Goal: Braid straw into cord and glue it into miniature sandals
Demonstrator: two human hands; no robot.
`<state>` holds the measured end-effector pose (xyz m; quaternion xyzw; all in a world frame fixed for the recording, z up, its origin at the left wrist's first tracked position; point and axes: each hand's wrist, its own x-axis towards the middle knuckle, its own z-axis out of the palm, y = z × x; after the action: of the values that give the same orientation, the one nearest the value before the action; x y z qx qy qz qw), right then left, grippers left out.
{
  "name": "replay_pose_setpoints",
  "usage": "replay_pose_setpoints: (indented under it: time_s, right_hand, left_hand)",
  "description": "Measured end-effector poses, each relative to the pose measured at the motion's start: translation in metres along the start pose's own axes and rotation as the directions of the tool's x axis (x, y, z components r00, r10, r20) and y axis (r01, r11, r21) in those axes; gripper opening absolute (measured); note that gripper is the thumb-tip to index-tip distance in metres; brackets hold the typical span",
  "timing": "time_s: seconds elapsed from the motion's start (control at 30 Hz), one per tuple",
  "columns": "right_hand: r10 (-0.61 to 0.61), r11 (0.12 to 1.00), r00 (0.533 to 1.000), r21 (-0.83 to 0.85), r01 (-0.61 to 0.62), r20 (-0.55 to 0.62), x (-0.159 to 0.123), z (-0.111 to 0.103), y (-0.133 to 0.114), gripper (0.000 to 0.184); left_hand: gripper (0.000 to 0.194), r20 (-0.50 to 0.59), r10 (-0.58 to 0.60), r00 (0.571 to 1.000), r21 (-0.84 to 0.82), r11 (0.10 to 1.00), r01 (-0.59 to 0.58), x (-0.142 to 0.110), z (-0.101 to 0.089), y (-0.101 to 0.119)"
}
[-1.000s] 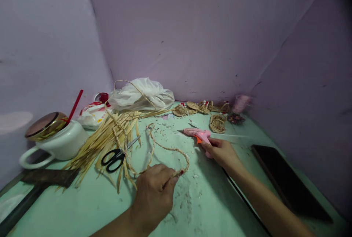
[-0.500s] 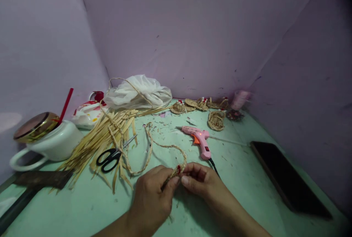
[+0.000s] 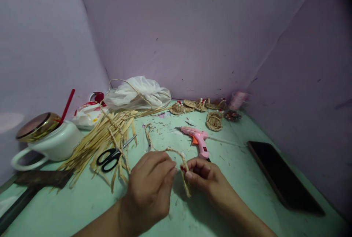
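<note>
My right hand (image 3: pixel 205 176) pinches a braided straw cord (image 3: pixel 184 158) near its end, and the loose tip hangs below the fingers. A bit of red shows on the cord at the fingertips. Just left of it, apart from the cord, my left hand (image 3: pixel 152 185) is closed with thumb and fingers together; anything between them is hidden. Past my left hand the cord runs back across the table in loops, toward the loose straw strips (image 3: pixel 101 134). Scissors with black handles (image 3: pixel 108 159) lie left of my left hand. A pink glue gun (image 3: pixel 198 138) lies beyond my right hand.
A hammer-like tool (image 3: pixel 41 179), a white mug (image 3: pixel 60 141) with a gold-rimmed round item on it, and a white plastic bag (image 3: pixel 139 94) stand at left and back. Woven straw pieces (image 3: pixel 214 120) line the back; a dark phone (image 3: pixel 283 178) lies at right.
My left hand has let go of the cord and drawn back a little to the left. My right hand now holds the cord's end, which hangs downward.
</note>
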<state>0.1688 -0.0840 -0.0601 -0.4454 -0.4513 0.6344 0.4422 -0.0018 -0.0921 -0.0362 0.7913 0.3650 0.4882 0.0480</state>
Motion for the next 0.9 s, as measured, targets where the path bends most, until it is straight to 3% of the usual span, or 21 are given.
replay_pose_setpoints:
  time_s: [0.1, 0.2, 0.4, 0.6, 0.7, 0.8, 0.9]
  right_hand:
    - [-0.007, 0.999, 0.997, -0.038, 0.010, 0.077, -0.002, -0.001, -0.006, 0.025]
    - [-0.008, 0.999, 0.994, -0.052, 0.014, 0.106, -0.003, -0.004, -0.011, 0.027]
    - [-0.014, 1.000, 0.996, -0.001, 0.014, 0.089, 0.001, -0.008, -0.008, 0.031]
    - [-0.040, 0.990, 0.998, 0.137, 0.045, -0.042, 0.005, -0.005, -0.001, 0.034]
    - [-0.038, 0.974, 0.993, 0.219, 0.061, -0.108, 0.006, -0.004, 0.001, 0.044]
    - [-0.027, 0.967, 0.987, 0.248, 0.065, -0.157, 0.007, -0.005, 0.003, 0.038]
    - [0.011, 0.955, 0.984, 0.293, 0.042, -0.175, 0.007, -0.004, 0.006, 0.031]
  left_hand:
    - [0.019, 0.067, 0.008, 0.998, 0.079, 0.997, -0.013, 0.016, -0.003, -0.005]
    - [0.016, 0.176, -0.107, 0.979, 0.059, 0.993, 0.098, 0.028, -0.002, -0.014]
    - [0.010, 0.345, -0.370, 0.862, -0.033, 0.914, 0.405, 0.042, 0.006, -0.018]
    - [0.026, 0.357, -0.655, 0.666, -0.037, 0.702, 0.711, 0.050, 0.015, -0.007]
    - [0.028, 0.419, -0.726, 0.546, -0.108, 0.557, 0.824, 0.051, 0.018, -0.005]
    - [0.026, 0.508, -0.765, 0.395, -0.171, 0.359, 0.917, 0.052, 0.019, -0.003]
    - [0.026, 0.561, -0.760, 0.328, -0.208, 0.254, 0.944, 0.053, 0.020, 0.000]
